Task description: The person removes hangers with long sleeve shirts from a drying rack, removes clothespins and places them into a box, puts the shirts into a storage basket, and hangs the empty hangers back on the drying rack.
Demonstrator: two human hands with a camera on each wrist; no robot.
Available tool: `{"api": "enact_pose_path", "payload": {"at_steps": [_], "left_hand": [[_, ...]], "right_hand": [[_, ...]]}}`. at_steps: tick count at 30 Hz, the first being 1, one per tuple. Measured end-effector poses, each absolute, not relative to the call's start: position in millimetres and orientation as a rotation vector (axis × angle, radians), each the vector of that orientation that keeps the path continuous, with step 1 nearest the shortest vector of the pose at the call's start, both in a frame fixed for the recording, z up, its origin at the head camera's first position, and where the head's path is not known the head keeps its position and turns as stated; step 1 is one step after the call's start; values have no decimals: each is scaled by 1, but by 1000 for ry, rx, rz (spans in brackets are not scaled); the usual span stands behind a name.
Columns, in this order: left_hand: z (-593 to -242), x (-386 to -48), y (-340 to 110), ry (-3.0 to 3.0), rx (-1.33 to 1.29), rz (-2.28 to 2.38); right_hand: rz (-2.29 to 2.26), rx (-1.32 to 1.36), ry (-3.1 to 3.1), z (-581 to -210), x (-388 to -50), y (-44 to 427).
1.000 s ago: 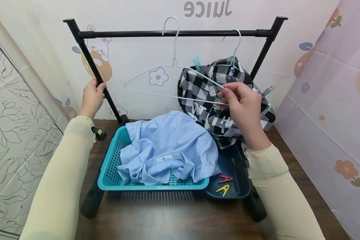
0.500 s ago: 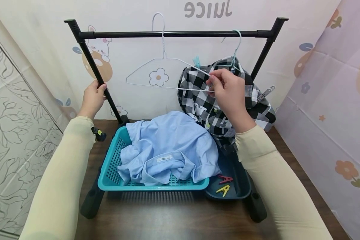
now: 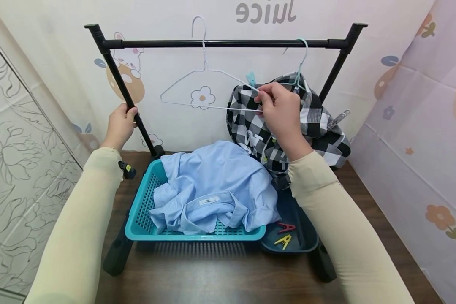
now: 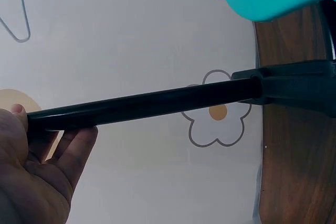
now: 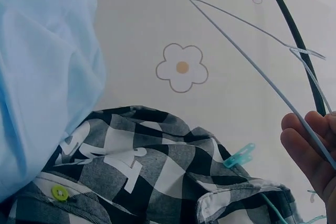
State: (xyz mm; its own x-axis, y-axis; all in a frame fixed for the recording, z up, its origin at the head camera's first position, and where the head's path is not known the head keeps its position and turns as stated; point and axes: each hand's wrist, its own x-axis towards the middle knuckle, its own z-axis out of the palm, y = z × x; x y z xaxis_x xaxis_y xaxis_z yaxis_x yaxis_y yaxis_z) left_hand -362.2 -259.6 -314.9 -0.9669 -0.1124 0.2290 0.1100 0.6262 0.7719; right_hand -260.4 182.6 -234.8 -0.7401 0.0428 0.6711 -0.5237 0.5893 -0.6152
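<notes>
My left hand [image 3: 120,126] holds the left post [image 3: 126,90] of a black clothes rack, its thumb and fingers on either side of the tube. With my right hand [image 3: 281,112] I pinch the right end of a white wire clothes hanger [image 3: 184,78]. The hanger carries nothing. Its hook rises above the rack's top bar [image 3: 156,44], with the twisted neck passing in front. Behind my right hand, a black-and-white checked shirt [image 3: 243,103] hangs on a light blue hanger [image 3: 303,59]. A light blue shirt [image 3: 220,181] lies rumpled in a teal basket [image 3: 194,237], collar toward me.
A dark blue tray [image 3: 304,240] stands beside the basket, partly under it, with a red clothespin [image 3: 286,227] and a yellow clothespin [image 3: 283,241] in it. A teal clothespin [image 3: 251,78] and a grey clothespin [image 3: 339,119] are on the checked shirt. Black feet [image 3: 117,257] flank the basket.
My right hand has moved left and up with the white hanger. The hanger's hook has shifted left along the bar and stands higher. My left hand has stayed on the post.
</notes>
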Motion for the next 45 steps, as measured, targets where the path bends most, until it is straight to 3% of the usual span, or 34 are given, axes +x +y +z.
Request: {"api": "enact_pose_path", "payload": {"at_steps": [45], "left_hand": [[-324,-361,-259,-2607,9,-1272]], "right_hand": [[1117,355,-2318,-269,-271,163]]}}
